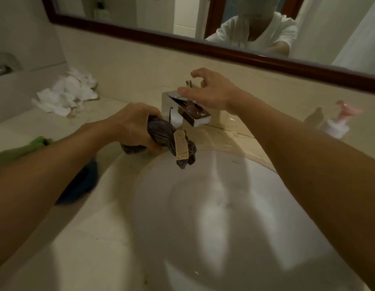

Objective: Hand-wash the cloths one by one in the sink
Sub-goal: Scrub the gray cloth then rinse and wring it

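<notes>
Forearms nearest, both cut off by lower frame corners, blurred; left arm hides part of blue cloth point(83, 181) and green cloth point(35, 143) on counter point(94, 238); sink point(224, 206) basin smeared, drain not discernible; right hand point(211, 91) covers top of faucet point(188, 114), contact with lever unclear, fingers loosely bent and spread, holding nothing; basin wide open below hands; left hand point(132, 127) clenched around dark cloth point(161, 133), twisted rope-like, over far rim beside spout; tan label point(180, 145) hangs off it; white cloths point(67, 95) heaped far left.
</notes>
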The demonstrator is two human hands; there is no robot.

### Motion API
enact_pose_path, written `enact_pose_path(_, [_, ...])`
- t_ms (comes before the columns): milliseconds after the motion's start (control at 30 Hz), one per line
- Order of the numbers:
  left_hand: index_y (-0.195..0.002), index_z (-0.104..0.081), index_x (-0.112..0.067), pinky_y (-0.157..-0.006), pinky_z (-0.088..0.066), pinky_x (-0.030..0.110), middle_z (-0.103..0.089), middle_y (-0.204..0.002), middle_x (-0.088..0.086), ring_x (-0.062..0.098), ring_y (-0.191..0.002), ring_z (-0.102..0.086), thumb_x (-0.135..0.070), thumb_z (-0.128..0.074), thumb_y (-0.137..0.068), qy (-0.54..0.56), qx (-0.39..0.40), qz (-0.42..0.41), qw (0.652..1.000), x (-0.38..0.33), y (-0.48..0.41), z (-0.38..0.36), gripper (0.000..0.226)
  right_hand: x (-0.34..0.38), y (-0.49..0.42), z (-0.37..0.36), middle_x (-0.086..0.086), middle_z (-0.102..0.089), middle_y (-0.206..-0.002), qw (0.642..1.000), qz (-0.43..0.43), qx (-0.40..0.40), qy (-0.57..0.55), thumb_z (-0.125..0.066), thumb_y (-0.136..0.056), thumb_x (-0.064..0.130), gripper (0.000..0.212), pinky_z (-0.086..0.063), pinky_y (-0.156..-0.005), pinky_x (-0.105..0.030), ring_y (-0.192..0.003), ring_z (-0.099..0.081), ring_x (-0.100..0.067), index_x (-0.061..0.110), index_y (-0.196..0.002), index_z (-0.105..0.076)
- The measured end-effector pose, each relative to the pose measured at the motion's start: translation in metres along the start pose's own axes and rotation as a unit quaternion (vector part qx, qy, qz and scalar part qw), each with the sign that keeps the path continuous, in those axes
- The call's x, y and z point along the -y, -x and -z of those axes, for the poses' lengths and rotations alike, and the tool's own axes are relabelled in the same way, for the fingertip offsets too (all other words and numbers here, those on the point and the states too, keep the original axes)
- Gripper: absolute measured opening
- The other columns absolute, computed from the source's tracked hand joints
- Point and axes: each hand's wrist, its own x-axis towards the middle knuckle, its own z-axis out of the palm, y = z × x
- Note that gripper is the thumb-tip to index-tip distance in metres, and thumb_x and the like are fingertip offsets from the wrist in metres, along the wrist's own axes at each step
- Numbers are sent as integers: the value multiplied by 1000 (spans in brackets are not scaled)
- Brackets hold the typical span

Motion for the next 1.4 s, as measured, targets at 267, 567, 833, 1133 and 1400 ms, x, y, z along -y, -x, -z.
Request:
enact_pose_path(267, [-96,-68,-26,-73,-51,31,-65,-86,-10,15,-79,-61,-32,-96,-56,-2,-20,-16,1000,7,-28,14,49,-12,-32,-4,-10,-43,-157,989,2,47,141,-50,-75,93,103,-38,-110,-45,-140,-45,-32,32,-157,-37])
enact_pose_path(567, [-103,-70,-25,-75,-53,31,-68,-92,-9,14,-83,-64,-34,-96,-55,11,-18,-4,1000,7,-29,14,55,-11,-30,-1,-10,-49,-153,981,-33,56,181,-43,-77,93,107,-35,-98,-39,-137,-47,-31,19,-154,-43])
enact_pose_path(833, [-102,-67,-26,-73,-49,28,-65,-92,-8,16,-84,-62,-34,-96,-56,8,-13,-6,1000,-1,-16,14,55,-6,-10,-6,-12,-43,-158,992,-68,45,96,-50,-86,82,101,-35,-113,-41,-140,-46,-31,16,-160,-30])
enact_pose_path(1133, [-97,-68,-25,-71,-45,25,-66,-92,-4,19,-86,-62,-37,-98,-52,9,-11,-16,1000,-40,31,-11,56,-22,88,2,-8,-58,-139,996,-50,-70,8,-49,-98,67,79,-37,-94,-30,-114,-51,-16,17,-157,-37])
enact_pose_path(1400, [-105,-70,-19,-78,-50,29,-66,-93,-3,18,-86,-61,-37,-97,-52,18,9,-65,998,-108,53,-62,62,-54,185,-8,2,-57,-129,995,-85,-21,-48,-70,-88,62,77,-54,-95,-36,-113,-61,-18,21,-149,-48])
